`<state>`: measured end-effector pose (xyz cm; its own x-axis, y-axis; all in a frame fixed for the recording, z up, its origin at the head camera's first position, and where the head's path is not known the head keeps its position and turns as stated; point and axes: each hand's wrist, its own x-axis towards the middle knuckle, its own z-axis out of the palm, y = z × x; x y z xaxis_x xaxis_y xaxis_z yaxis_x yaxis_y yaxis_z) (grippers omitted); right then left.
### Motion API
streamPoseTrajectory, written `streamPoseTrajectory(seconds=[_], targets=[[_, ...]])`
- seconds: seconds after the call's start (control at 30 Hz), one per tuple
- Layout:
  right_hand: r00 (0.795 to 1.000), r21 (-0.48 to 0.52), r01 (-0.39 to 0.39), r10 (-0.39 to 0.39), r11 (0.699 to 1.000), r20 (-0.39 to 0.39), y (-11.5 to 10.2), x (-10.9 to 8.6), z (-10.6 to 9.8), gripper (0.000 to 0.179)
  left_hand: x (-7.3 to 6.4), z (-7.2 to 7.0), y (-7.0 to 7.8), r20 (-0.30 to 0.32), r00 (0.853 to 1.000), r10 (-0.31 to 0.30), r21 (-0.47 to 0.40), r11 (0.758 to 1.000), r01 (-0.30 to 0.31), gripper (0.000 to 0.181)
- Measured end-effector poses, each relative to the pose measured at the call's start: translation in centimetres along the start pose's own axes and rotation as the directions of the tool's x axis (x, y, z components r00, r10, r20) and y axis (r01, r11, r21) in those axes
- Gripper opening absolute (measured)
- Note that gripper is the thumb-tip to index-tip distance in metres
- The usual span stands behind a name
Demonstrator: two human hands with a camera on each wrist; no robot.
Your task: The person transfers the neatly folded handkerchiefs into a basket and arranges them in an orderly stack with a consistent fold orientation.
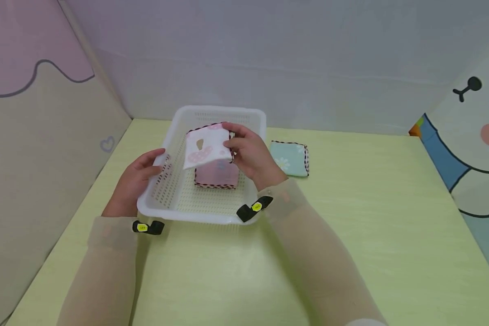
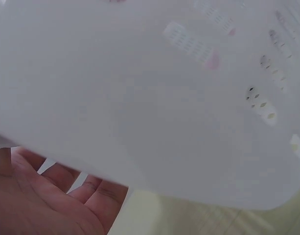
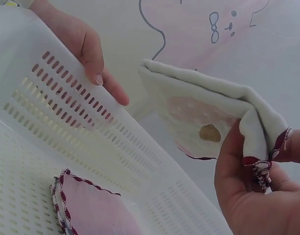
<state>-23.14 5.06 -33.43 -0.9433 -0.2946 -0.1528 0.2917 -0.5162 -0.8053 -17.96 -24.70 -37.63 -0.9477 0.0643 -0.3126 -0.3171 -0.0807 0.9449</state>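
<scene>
A white plastic basket [image 1: 203, 217] with slotted walls is on the table. My left hand [image 1: 134, 181] holds its left rim; in the right wrist view the thumb [image 3: 94, 61] lies at the rim, and in the left wrist view several fingers pass partly behind the basket edge. Above the basket my right hand [image 1: 254, 156] pinches a folded white cloth [image 1: 208, 147] by its right edge. This cloth has pink patterns, a brown patch and dark red-and-white stitched edging. Beneath it, a folded pink cloth [image 1: 216, 179] lies inside the basket, partly covered from the head view.
A folded mint-green cloth [image 1: 291, 158] with white daisies lies on the table right of the basket. The pale yellow-green table [image 1: 375, 217] meets a plain wall [image 1: 309, 68] at the back. Printed panels [image 1: 36, 149] flank both sides.
</scene>
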Motion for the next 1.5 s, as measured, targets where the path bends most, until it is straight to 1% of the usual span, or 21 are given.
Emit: streamPoseTrajectory(seconds=[0.17, 0.3, 0.37, 0.53, 0.7, 0.83, 1.03, 1.17, 1.27, 1.4, 1.5], targets=[[1.0, 0.002, 0.004, -0.004, 1.0, -0.004, 0.0, 0.1, 0.1, 0.048, -0.2, 0.0, 0.1, 0.0, 1.0, 0.005, 0.008, 1.0, -0.005, 0.047], [1.0, 0.006, 0.014, -0.014, 1.0, -0.013, 0.0, 0.5, 0.0, 0.049, -0.2, 0.0, 0.1, 0.01, 1.0, 0.005, -0.009, 1.0, -0.005, 0.048], [0.999, -0.002, 0.022, -0.022, 1.0, -0.023, 0.0, 0.7, -0.1, 0.049, -0.2, 0.0, 0.1, 0.015, 1.0, 0.005, -0.017, 1.0, -0.004, 0.048], [0.999, -0.006, 0.02, -0.02, 1.0, -0.049, 0.2, 1.5, -1.0, 0.046, -0.2, 0.1, 0.1, 0.011, 1.0, -0.003, -0.008, 1.0, 0.003, 0.047], [1.0, 0.012, 0.013, -0.012, 1.0, -0.024, 0.4, 1.8, -1.4, 0.047, -0.3, 0.1, 0.1, 0.017, 1.0, 0.001, -0.023, 1.0, -0.001, 0.048], [1.0, -0.015, 0.002, -0.002, 1.0, -0.012, 0.4, 1.8, -1.4, 0.047, -0.4, 0.2, 0.2, 0.01, 1.0, 0.0, 0.002, 1.0, 0.0, 0.046], [0.999, -0.081, -0.05, 0.05, 0.995, -0.011, 0.5, 1.7, -1.3, 0.046, -0.2, 0.3, 0.2, -0.003, 1.0, -0.007, 0.001, 1.0, 0.007, 0.047], [0.997, -0.13, -0.071, 0.073, 0.989, 0.008, 0.6, 1.7, -1.3, 0.046, 0.1, 0.3, 0.1, -0.017, 1.0, -0.004, 0.03, 1.0, 0.005, 0.047], [0.996, -0.185, -0.086, 0.092, 0.979, 0.022, 0.8, 1.9, -1.2, 0.045, 0.0, 0.3, 0.2, -0.024, 1.0, -0.004, 0.048, 0.999, 0.005, 0.046], [0.993, -0.239, -0.108, 0.118, 0.965, 0.027, 1.0, 1.9, -1.0, 0.045, -0.1, 0.3, 0.3, -0.025, 1.0, -0.008, 0.038, 0.999, 0.009, 0.046], [0.991, -0.255, -0.125, 0.132, 0.959, 0.014, 1.1, 2.0, -1.0, 0.045, -0.1, 0.3, 0.3, -0.014, 1.0, -0.009, 0.01, 1.0, 0.01, 0.047]])
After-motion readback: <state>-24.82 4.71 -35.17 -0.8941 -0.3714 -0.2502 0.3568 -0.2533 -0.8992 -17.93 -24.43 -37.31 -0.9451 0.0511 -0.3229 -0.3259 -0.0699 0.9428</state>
